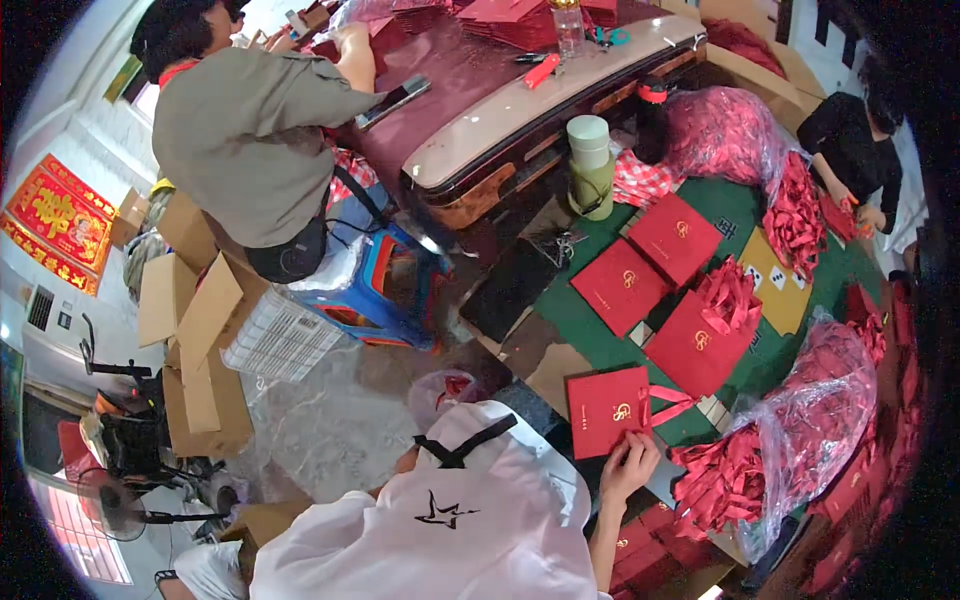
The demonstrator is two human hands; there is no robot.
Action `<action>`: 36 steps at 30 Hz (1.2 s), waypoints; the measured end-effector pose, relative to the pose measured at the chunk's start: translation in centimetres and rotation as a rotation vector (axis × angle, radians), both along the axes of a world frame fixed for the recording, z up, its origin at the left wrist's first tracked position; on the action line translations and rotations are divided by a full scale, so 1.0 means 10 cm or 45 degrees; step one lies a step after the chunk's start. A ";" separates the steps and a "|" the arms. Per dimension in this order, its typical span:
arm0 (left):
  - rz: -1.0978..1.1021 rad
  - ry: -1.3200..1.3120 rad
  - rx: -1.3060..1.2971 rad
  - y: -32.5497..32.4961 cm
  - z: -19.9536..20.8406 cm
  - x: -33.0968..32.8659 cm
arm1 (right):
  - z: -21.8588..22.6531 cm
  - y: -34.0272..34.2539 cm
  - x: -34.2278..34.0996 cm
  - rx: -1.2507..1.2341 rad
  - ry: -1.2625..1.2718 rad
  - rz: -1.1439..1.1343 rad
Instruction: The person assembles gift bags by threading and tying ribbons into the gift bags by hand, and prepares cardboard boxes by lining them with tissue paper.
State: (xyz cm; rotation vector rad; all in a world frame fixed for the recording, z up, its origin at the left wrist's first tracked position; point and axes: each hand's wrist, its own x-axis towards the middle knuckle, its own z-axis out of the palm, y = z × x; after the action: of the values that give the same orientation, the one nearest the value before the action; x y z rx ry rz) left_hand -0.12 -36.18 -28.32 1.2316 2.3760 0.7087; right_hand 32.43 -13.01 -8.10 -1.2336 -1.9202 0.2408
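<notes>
My right hand (630, 465) is at the lower right corner of a red paper gift bag (598, 405) with gold print, its fingers pinched together at the edge. A red ribbon handle (672, 402) sticks out from that bag's right side. My left hand does not show; my white shirt (420, 540) fills the lower middle, with only a bit of skin at its left edge. Just beyond lies a red bag with ribbon handles (700, 345), and further back two flat red bags (620, 287) rest on the green tabletop (560, 310).
Red ribbons (712, 485) spill from a clear plastic sack (815, 400) at the right. A green bottle (590, 165) stands at the table's far edge. One co-worker (240, 140) sits far left, another (855, 150) far right. Open cardboard boxes (200, 330) stand at left.
</notes>
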 end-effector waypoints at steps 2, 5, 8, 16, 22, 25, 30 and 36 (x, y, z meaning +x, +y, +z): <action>-0.039 0.034 -0.007 -0.04 0.02 0.05 | 0.01 -0.02 0.01 -0.020 0.012 0.018; -0.131 0.088 -0.034 -1.47 0.17 -0.19 | 0.02 -0.07 0.12 -0.095 -0.004 -0.052; -0.125 0.164 -0.036 -1.70 0.18 -0.07 | 0.00 -0.05 0.10 -0.068 -0.025 -0.015; 0.548 -0.328 -0.131 -1.70 0.57 0.29 | 0.04 -0.04 0.09 -0.072 -0.049 -0.002; 0.650 -0.369 0.072 -1.20 1.44 0.54 | -0.07 -0.05 0.15 -0.071 -0.049 -0.016; 0.776 -0.578 0.330 -1.15 1.35 0.53 | 0.03 -0.06 0.10 -0.073 -0.032 0.004; 0.787 -0.752 0.316 -1.17 1.32 0.48 | 0.02 -0.06 0.10 -0.077 -0.050 0.022; 0.752 -0.528 -0.076 -1.18 1.29 0.43 | -0.02 -0.06 0.14 -0.135 -0.039 -0.002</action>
State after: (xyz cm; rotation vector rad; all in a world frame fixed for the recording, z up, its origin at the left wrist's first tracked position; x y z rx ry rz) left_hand 4.19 -48.01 -15.39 0.2907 2.3670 0.9439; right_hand 33.82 -13.64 -8.35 -1.3144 -1.9540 0.3284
